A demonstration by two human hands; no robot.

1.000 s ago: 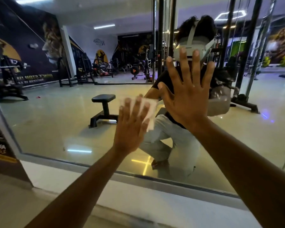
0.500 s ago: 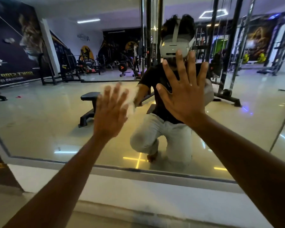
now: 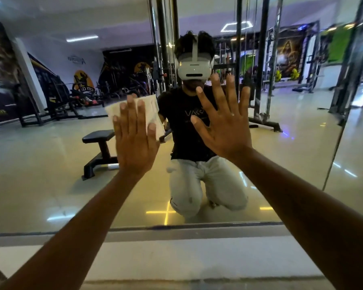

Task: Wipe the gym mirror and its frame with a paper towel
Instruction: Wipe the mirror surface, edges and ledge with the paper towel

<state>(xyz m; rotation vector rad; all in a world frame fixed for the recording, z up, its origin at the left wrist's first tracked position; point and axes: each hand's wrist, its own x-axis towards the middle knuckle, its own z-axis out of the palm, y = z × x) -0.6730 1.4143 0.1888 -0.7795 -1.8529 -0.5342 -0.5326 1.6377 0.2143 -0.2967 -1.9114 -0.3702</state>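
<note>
Nearest the camera, two bare forearms reached forward to the mirror (image 3: 50, 174). Below them, the mirror's frame (image 3: 176, 234) ran as a grey strip along the bottom edge of the glass, with a pale ledge (image 3: 176, 258) under it.

The left hand (image 3: 135, 143) lay flat on the mirror, fingers straight and close together, pressing a white paper towel (image 3: 150, 109) against the glass. The towel showed above and to the right of the fingertips, with one corner sticking out to their left. The right hand (image 3: 222, 126) was also flat against the mirror, just to the right of the left hand, fingers spread wide and holding nothing.

Deeper in the mirror, the reflection showed the person kneeling on a glossy floor, wearing a white headset (image 3: 194, 68), a black shirt and light trousers. A black bench (image 3: 99, 149) stood to the left of the reflected figure. Farther back were weight machines, dark wall murals and ceiling lights.
</note>
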